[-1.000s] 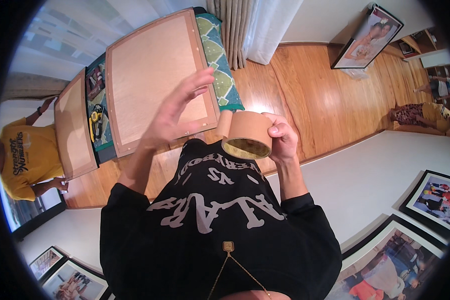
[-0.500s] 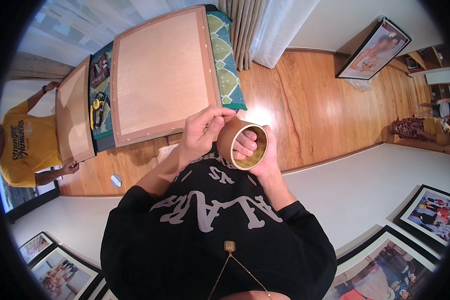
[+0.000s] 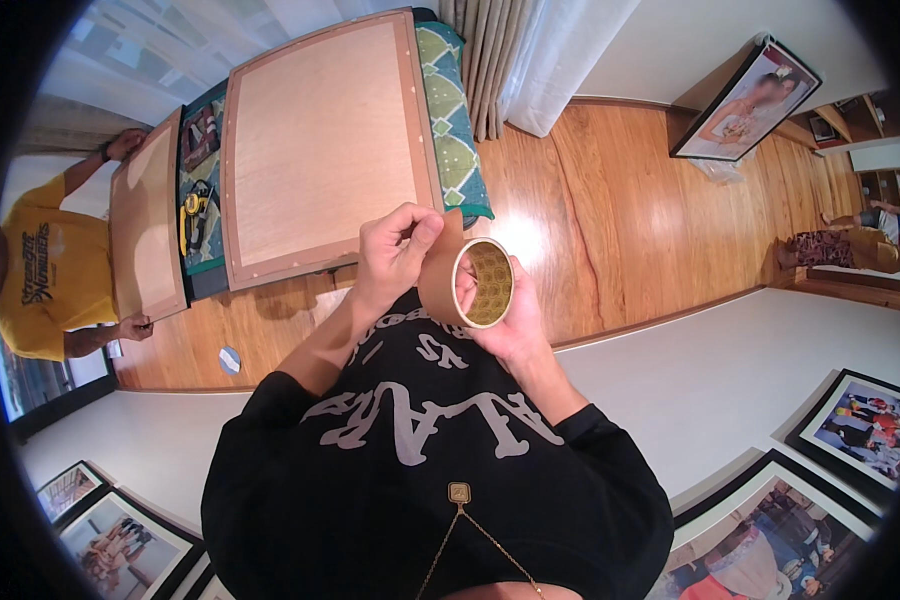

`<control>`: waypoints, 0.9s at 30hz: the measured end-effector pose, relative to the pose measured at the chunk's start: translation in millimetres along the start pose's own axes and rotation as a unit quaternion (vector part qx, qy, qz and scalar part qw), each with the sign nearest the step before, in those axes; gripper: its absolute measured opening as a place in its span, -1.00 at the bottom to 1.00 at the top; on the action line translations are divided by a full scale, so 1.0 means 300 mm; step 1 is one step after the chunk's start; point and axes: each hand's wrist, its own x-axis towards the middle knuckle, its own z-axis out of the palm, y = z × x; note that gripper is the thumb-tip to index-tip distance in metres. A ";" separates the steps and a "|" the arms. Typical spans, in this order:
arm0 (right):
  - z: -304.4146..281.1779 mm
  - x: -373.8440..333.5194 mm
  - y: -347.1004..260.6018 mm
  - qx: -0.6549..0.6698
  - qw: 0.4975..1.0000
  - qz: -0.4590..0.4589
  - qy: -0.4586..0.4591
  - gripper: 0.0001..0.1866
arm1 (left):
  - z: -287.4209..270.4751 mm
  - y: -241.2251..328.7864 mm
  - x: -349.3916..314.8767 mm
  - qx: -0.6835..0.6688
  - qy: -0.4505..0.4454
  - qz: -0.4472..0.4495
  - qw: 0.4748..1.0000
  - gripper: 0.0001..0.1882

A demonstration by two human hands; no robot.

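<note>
Brown packing-tape roll (image 3: 438,290) is by chest; R hand (image 3: 520,325) grips it, fingers partly in core, mostly hidden; L hand (image 3: 395,255) pinches free end (image 3: 454,230). Framed plywood panel (image 3: 320,150) beyond, on green-patterned cloth (image 3: 455,150), w/ yellow tape measure (image 3: 193,206) alongside. Co-worker (image 3: 42,285) cut off @ L edge.
</note>
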 end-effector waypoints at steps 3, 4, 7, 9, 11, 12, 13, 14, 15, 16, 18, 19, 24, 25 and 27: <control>-0.055 0.013 0.003 0.020 1.000 -0.011 0.007 -0.48 | -0.003 0.009 0.004 0.036 0.000 -0.016 0.999 -0.71; -0.049 0.014 0.009 0.038 0.999 -0.006 -0.026 -0.43 | -0.007 -0.003 0.004 0.046 0.001 -0.022 0.999 -0.71; 0.004 -0.022 0.042 -0.026 0.997 -0.068 0.037 -0.34 | -0.016 -0.044 0.000 0.046 0.003 -0.047 0.998 -0.70; -0.028 -0.019 0.043 -0.048 0.996 -0.061 -0.036 -0.34 | -0.013 -0.044 -0.003 0.008 0.003 -0.072 0.997 -0.70; -0.067 -0.007 0.039 -0.068 0.994 -0.054 -0.060 -0.33 | -0.013 -0.041 -0.003 -0.031 -0.029 -0.086 0.995 -0.71; -0.084 0.002 0.036 -0.077 0.995 -0.049 -0.048 -0.32 | -0.014 -0.039 -0.002 -0.050 -0.045 -0.092 0.993 -0.71; -0.084 0.007 0.035 -0.085 0.995 -0.044 -0.035 -0.31 | -0.018 -0.036 0.002 -0.054 -0.051 -0.111 0.991 -0.73; -0.080 0.009 0.040 -0.111 0.991 -0.074 -0.019 -0.31 | -0.025 -0.033 0.008 -0.058 -0.057 -0.129 0.988 -0.74; -0.069 0.011 0.049 -0.137 0.985 -0.103 -0.003 -0.31 | -0.032 -0.033 0.013 -0.062 -0.064 -0.147 0.985 -0.75; -0.062 0.012 0.057 -0.163 0.978 -0.132 0.012 -0.31 | -0.039 -0.034 0.016 -0.057 -0.064 -0.152 0.985 -0.76; -0.143 0.057 0.051 -0.401 0.820 -0.406 -0.041 -0.40 | -0.055 -0.036 0.026 -0.048 -0.066 -0.163 0.983 -0.78; -0.131 0.043 0.039 -0.522 0.727 -0.442 -0.070 -0.48 | -0.062 -0.033 0.031 -0.048 -0.058 -0.162 0.984 -0.77; -0.090 0.001 0.006 -0.762 0.412 -0.477 -0.148 -0.64 | -0.094 -0.028 0.060 0.036 -0.019 -0.099 0.994 -0.80; -0.095 0.001 -0.004 -0.771 0.433 -0.445 -0.141 -0.64 | -0.092 -0.007 0.066 0.121 -0.018 -0.004 0.993 -0.81; -0.120 -0.001 -0.017 -0.787 0.474 -0.375 -0.124 -0.65 | -0.097 0.078 0.082 0.281 -0.016 0.179 0.943 -0.83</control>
